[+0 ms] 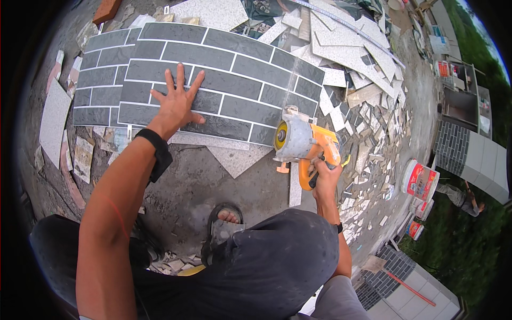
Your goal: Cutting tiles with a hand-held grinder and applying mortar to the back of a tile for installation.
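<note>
Beneath the spread left fingers (181, 74) lies a dark grey tile (226, 80) with white brick-pattern lines. The right fingers (322, 167) wrap the handle of a dusty orange cutter (308, 144).

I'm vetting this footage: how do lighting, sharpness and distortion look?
Head view throughout: the brick-patterned tile bows with the fisheye lens; the left hand and orange power cutter look fairly sharp; light seems soft; a thin red streak, perhaps flare, crosses the left arm; picture corners are black.
</note>
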Demonstrator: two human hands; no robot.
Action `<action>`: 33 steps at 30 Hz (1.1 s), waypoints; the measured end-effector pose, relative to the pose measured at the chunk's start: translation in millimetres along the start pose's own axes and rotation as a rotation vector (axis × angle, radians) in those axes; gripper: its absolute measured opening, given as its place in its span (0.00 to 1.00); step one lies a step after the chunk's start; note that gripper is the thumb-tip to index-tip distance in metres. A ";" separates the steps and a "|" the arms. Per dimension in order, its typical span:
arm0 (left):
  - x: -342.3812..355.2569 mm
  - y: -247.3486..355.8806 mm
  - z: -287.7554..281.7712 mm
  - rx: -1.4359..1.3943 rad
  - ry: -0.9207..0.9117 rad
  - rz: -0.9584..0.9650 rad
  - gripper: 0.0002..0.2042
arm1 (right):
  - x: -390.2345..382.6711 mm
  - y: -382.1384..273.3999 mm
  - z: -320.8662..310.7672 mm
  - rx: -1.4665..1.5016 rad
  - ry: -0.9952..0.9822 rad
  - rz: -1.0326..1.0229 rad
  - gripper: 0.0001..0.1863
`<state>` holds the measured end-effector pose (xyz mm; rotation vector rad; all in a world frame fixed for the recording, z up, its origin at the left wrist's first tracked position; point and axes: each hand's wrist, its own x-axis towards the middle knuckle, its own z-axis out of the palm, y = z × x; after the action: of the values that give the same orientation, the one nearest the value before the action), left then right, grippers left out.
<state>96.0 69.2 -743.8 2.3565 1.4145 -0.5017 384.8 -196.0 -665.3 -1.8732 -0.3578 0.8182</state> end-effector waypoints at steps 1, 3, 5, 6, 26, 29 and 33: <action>0.5 -0.3 0.0 0.002 0.003 -0.001 0.64 | -0.6 -0.3 1.1 0.001 0.009 -0.003 0.07; 0.8 -1.1 1.2 -0.008 0.006 0.000 0.64 | -2.5 -1.6 2.1 0.008 0.006 -0.008 0.07; 1.0 -1.0 1.9 -0.018 0.009 0.001 0.64 | -4.5 -1.9 2.6 0.014 0.003 -0.014 0.07; 1.3 -1.2 2.0 -0.015 0.010 0.003 0.64 | -5.3 -1.9 2.9 0.015 0.003 -0.017 0.07; 1.0 -0.3 3.1 -0.009 0.020 -0.003 0.64 | -13.1 6.5 -1.3 0.054 -0.028 -0.003 0.09; 0.6 -0.9 2.6 -0.027 0.024 0.004 0.64 | -13.7 7.5 -2.1 0.057 -0.034 -0.012 0.09; 1.1 0.5 3.0 -0.016 0.026 0.002 0.64 | -15.0 9.7 -4.0 0.055 -0.021 -0.010 0.08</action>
<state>96.5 68.4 -746.8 2.3597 1.4214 -0.4593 375.5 -211.7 -667.2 -1.8114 -0.3540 0.8328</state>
